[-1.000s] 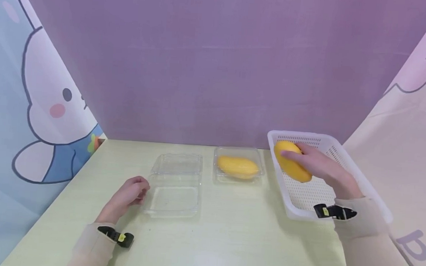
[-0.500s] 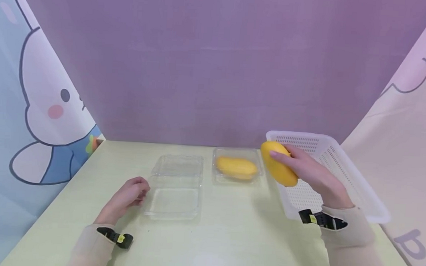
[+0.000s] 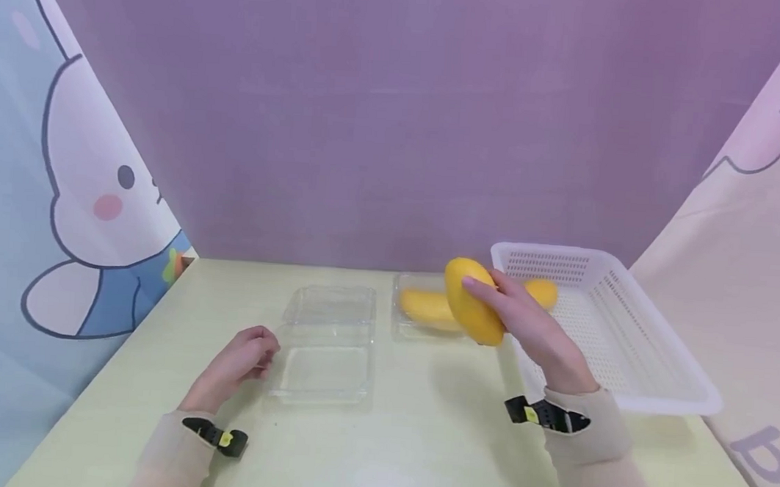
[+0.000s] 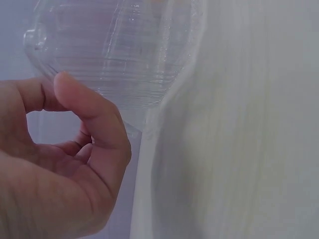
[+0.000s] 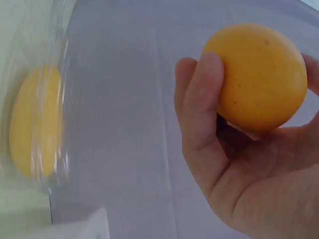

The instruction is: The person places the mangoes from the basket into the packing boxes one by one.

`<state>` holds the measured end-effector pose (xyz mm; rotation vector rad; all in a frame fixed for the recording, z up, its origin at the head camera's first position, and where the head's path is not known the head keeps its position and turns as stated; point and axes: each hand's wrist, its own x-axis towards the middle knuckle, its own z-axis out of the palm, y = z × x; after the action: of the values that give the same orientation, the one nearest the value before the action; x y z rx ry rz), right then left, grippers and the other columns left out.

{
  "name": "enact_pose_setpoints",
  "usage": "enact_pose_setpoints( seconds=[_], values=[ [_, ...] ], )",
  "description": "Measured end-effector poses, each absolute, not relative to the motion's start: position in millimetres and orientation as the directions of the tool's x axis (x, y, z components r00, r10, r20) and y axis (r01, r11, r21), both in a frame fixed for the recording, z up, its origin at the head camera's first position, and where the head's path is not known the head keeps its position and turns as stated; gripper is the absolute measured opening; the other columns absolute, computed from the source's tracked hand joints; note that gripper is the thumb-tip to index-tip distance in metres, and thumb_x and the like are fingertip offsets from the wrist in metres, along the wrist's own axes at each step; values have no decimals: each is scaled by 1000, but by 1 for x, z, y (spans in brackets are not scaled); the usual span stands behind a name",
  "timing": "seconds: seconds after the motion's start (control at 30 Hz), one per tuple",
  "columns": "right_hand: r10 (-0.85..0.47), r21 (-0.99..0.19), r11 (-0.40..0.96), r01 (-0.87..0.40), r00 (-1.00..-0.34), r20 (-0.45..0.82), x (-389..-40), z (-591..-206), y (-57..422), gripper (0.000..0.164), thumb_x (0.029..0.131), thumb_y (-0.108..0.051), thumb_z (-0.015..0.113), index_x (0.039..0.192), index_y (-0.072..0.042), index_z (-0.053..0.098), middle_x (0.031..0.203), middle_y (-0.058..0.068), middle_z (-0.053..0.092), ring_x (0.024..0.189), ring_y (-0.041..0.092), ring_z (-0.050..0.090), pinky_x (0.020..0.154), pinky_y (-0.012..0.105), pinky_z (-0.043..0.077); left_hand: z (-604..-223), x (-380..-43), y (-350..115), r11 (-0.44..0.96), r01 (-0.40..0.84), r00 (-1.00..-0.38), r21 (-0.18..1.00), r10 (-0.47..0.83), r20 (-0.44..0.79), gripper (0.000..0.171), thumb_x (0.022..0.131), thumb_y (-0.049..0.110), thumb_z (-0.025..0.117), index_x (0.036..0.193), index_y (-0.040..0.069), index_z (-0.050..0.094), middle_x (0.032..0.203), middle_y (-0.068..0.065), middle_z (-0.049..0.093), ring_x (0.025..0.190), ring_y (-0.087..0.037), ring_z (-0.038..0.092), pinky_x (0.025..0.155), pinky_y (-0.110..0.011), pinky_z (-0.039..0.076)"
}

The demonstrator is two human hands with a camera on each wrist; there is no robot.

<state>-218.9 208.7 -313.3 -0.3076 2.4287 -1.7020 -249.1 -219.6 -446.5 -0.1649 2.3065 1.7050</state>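
My right hand [image 3: 525, 317] grips a yellow mango [image 3: 471, 301] in the air, between the basket and the lidded box. In the right wrist view the fingers curl round the mango [image 5: 259, 77], seen end-on. An open clear plastic clamshell box [image 3: 324, 372] lies on the table at the left, its lid folded back. At its left edge is my left hand [image 3: 241, 357]; in the left wrist view thumb and index finger pinch the rim of the clamshell box [image 4: 124, 59]. A second mango [image 3: 423, 306] lies inside a closed clear box [image 3: 404, 329], partly hidden behind the held mango.
A white perforated basket [image 3: 656, 346] stands at the right, with another mango [image 3: 542, 292] at its far left corner. A purple cloth wall [image 3: 396, 126] closes off the back of the pale table [image 3: 379, 449]. Printed curtains [image 3: 102, 184] hang on both sides.
My right hand has moved left with the mango, from over the basket to beside the closed box. The mango behind it in the basket has come into view. The left hand stays in place.
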Motion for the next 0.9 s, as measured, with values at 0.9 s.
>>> enact_pose_setpoints(
  seconds=[0.9],
  values=[
    [-336,-950,297,-93,-942,-12,-230,-342,91,50,97,-50,62,124,-8,55,97,9,62,86,24,60,79,37,48,-451,-253,-221,300,-260,-954,918,70,-293,14,97,8,50,106,-3,50,86,-8,50,70,-19,52,60,-29,48]
  ],
)
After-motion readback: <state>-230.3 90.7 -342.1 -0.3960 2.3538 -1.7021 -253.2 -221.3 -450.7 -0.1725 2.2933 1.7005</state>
